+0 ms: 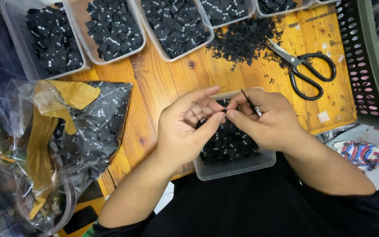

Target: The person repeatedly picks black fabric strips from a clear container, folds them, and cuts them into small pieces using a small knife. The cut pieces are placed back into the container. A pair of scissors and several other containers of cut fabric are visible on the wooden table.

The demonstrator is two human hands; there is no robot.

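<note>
Right below the head, over a dark lap, a clear tub full of little black tags. Just above the tub, left hand and right hand, fingertips meeting in the middle. Left hand closed in a pinch on a small black tag, thumb and first finger tight. Right hand closed too, gripping a thin dark tool, its thumb touching the same tag. Tag right between both hands, equally near to each, too tiny to tell its long side. Tool slanted, tip up and to the left, other end down to the right inside the fist.

Under it all, an orange wooden table. Left of the hands, a crinkly plastic bag with more tags. Further off on the right, black scissors beside a pile of black scraps. Furthest away, a row of clear tubs with sorted tags. At the right edge, a dark basket.
</note>
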